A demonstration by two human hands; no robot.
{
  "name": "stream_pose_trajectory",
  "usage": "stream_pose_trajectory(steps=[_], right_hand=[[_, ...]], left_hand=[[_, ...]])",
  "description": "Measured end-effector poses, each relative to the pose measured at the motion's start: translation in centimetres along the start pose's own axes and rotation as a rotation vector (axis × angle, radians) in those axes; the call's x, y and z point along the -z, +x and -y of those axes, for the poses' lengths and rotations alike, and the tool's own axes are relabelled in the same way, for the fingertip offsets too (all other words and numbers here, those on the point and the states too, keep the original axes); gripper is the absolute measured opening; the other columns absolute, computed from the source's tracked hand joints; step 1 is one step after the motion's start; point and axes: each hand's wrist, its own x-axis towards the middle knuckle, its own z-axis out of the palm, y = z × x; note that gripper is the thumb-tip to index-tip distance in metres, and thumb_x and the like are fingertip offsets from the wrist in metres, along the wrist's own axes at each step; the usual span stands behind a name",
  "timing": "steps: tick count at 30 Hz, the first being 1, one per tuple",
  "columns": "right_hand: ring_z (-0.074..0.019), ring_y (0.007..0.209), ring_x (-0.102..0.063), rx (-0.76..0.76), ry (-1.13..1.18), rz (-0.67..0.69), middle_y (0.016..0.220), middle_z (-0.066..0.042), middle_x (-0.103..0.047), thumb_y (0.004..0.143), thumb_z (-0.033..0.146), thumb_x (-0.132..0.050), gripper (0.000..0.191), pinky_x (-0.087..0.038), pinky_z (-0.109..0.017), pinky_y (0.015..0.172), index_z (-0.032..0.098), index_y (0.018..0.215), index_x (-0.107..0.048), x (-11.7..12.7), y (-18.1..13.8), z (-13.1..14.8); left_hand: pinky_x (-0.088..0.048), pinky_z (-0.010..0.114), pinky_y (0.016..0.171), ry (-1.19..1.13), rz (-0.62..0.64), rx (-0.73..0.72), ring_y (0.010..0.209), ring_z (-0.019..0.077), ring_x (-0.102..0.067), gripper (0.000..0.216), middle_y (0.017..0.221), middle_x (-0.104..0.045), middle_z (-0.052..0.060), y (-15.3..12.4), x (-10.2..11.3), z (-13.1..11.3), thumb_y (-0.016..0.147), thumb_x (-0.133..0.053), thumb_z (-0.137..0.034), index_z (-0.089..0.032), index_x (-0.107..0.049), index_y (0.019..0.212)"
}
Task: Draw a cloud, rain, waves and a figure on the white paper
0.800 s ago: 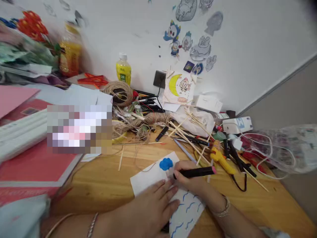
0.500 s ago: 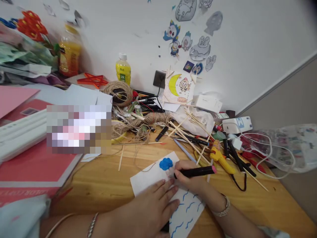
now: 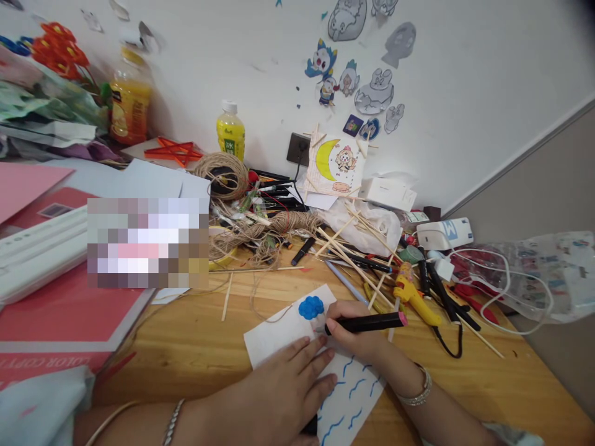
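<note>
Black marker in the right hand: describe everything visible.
The black marker has a straight, dark barrel that looks like plastic, with a pink far end. The right hand grips it near the other end, which is over the white paper. Its pink end points right. Whether its tip touches the paper cannot be told.

cannot make out the tip of the marker by the right hand, the paper under the left hand and past the bottom edge, the mostly covered black object, or anything behind the pixelated patch.
</note>
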Motion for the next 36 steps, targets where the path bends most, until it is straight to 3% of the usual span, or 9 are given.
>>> stream_pose_trajectory(steps=[20,23,26,30,32,36], right_hand=[[-0.0140,0.052,-0.052,-0.043,0.013,0.020,0.052,0.000,-0.056,0.079,0.025,-0.048,0.023,-0.043,-0.025,0.053,0.020,0.056,-0.050,0.0,0.1,0.2],[-0.0149,0.055,-0.055,-0.041,0.103,-0.042,0.057,-0.002,-0.059,0.081,0.030,-0.051,0.024,-0.044,-0.026,0.054,0.019,0.061,-0.056,0.0,0.1,0.1],[-0.0153,0.057,-0.056,-0.072,0.282,-0.189,0.062,-0.001,-0.060,0.082,0.040,-0.057,0.025,-0.044,-0.025,0.052,0.019,0.069,-0.060,0.0,0.0,-0.4],[-0.0130,0.051,-0.048,-0.116,0.546,-0.305,0.058,0.001,-0.054,0.083,0.053,-0.058,0.038,-0.039,-0.023,0.046,0.020,0.065,-0.057,-0.1,-0.2,-1.0],[-0.0126,0.049,-0.047,-0.094,0.662,-0.263,0.057,0.001,-0.054,0.082,0.056,-0.060,0.041,-0.038,-0.023,0.045,0.019,0.063,-0.057,-0.2,-0.5,-0.9],[-0.0134,0.055,-0.051,-0.030,0.704,-0.098,0.060,0.000,-0.056,0.080,0.057,-0.063,0.041,-0.040,-0.024,0.051,0.019,0.066,-0.058,-0.3,-1.0,0.2]], left_hand=[[-0.031,0.045,0.110,-0.037,-0.002,0.011,0.134,0.0353,-0.038,0.058,0.144,-0.041,0.020,-0.1,-0.4,0.2,0.095,-0.047,-0.050,-0.010,-0.049,0.137],[-0.031,0.047,0.110,-0.049,-0.018,0.005,0.133,0.0348,-0.039,0.057,0.143,-0.042,0.020,-0.1,-0.3,0.2,0.095,-0.048,-0.049,-0.010,-0.049,0.137],[-0.035,0.049,0.108,-0.084,-0.028,-0.001,0.132,0.0343,-0.042,0.055,0.141,-0.045,0.020,-0.1,-0.1,0.4,0.094,-0.051,-0.048,-0.011,-0.051,0.135],[-0.040,0.046,0.106,-0.118,-0.196,0.066,0.131,0.0326,-0.044,0.042,0.138,-0.051,0.017,-0.2,-0.6,1.2,0.091,-0.057,-0.043,-0.012,-0.060,0.120],[-0.041,0.046,0.105,-0.099,-0.291,0.118,0.131,0.0320,-0.044,0.029,0.135,-0.054,0.016,-0.2,-1.0,1.8,0.091,-0.058,-0.036,-0.013,-0.064,0.109],[-0.043,0.046,0.104,-0.105,-0.355,0.226,0.129,0.0296,-0.046,0.017,0.130,-0.059,0.014,-0.2,-1.4,2.7,0.089,-0.059,-0.028,-0.016,-0.065,0.100]])
